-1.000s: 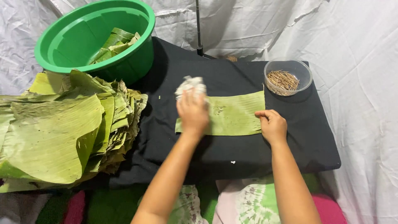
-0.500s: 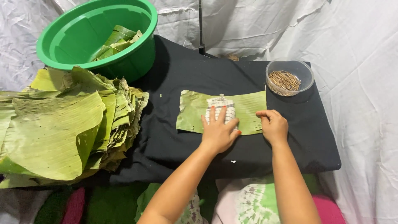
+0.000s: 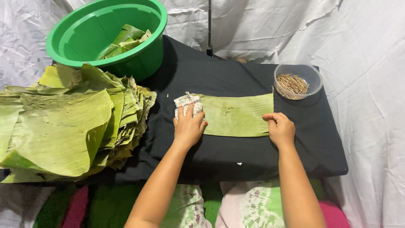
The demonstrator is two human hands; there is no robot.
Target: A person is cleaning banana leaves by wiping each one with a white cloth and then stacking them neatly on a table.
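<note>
One strip of banana leaf lies flat across the middle of the black-covered table, long side running left to right, closer to the back edge than to the front. On its left end sits a checked cloth, and the left hand is flat on that cloth, fingers spread over it and pressing it down onto the leaf rather than pinching it. The right hand pins the leaf's right end near the front corner of the strip, fingers curled and bearing down, nothing pinched between them.

How far along? By my reading, this leaf is mid-wipe: the cloth sits at the far left end, and the surface shows no clear difference between wiped and unwiped parts, so I cannot tell how much of it is done.

Beside the table's left edge a thick stack of banana leaves overlaps the cloth cover; that looks like the bulk of the work left. At the back left corner a green plastic basin holds only a few folded leaf pieces, a small finished share if that is what they are. At the back right corner stands a clear bowl of short wooden sticks, well apart from both hands and untouched.
</note>
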